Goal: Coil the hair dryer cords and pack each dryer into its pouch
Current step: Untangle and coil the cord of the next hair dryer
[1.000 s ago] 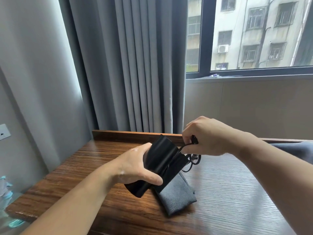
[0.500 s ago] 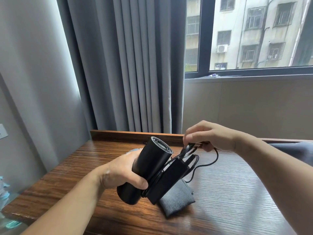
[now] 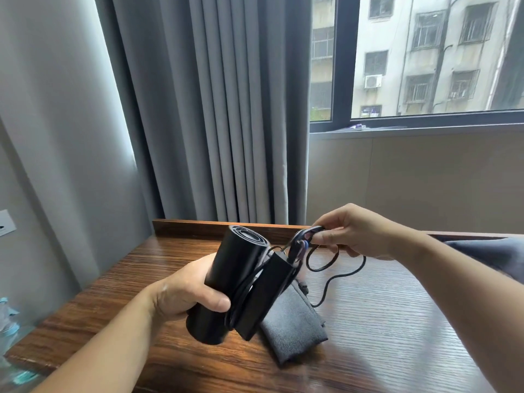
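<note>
Wooden desk (image 3: pixel 397 336) by a window with gray curtains (image 3: pixel 226 109). Left hand (image 3: pixel 181 293) is wrapped tight around the black hair dryer (image 3: pixel 232 279), held up off the desk. Right hand (image 3: pixel 351 231), at its 2 o'clock, pinches loops of the cord (image 3: pixel 323 259). A gray pouch (image 3: pixel 295 324) lies flat at the dryer's 5 o'clock; can't tell what's in it.

The left hand (image 3: pixel 181 293) wraps around a black hair dryer (image 3: pixel 226 282) and holds it tilted above the wooden surface (image 3: pixel 382 321). The right hand (image 3: pixel 354 231) pinches the black cord (image 3: pixel 323 268), which hangs in loops. A gray pouch (image 3: pixel 295 324) lies flat just under the dryer.
</note>
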Action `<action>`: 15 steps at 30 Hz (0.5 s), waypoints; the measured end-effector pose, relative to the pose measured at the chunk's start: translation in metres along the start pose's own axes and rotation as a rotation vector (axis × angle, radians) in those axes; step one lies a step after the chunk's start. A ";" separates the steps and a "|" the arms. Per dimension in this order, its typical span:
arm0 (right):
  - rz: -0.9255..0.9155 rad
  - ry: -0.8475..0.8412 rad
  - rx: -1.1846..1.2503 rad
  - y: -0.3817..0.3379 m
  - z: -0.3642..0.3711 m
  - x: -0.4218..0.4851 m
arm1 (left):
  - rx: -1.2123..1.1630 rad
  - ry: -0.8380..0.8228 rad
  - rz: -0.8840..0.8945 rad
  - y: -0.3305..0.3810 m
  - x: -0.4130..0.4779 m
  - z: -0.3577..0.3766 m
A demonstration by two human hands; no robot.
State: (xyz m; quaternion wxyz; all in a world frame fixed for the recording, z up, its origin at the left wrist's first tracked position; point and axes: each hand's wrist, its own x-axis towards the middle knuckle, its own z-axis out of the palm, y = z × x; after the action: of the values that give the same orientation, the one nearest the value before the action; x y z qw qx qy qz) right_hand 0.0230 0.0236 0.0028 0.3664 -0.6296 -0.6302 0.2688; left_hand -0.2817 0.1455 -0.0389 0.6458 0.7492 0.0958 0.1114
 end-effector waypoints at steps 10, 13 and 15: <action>0.037 0.271 -0.325 0.021 0.018 0.007 | -0.562 0.547 0.221 -0.006 0.010 0.003; -0.117 0.111 -0.545 0.016 0.026 -0.004 | -0.710 0.792 0.224 -0.004 0.025 -0.004; -0.250 -0.004 -0.671 0.012 0.036 -0.011 | -0.760 0.919 0.210 -0.006 0.031 -0.012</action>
State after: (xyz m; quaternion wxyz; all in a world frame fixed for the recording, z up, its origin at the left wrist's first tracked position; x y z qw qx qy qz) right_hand 0.0007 0.0175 -0.0293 0.1682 -0.6325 -0.7561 0.0011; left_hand -0.2552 0.1663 -0.0419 0.7463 0.3465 0.2438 0.5133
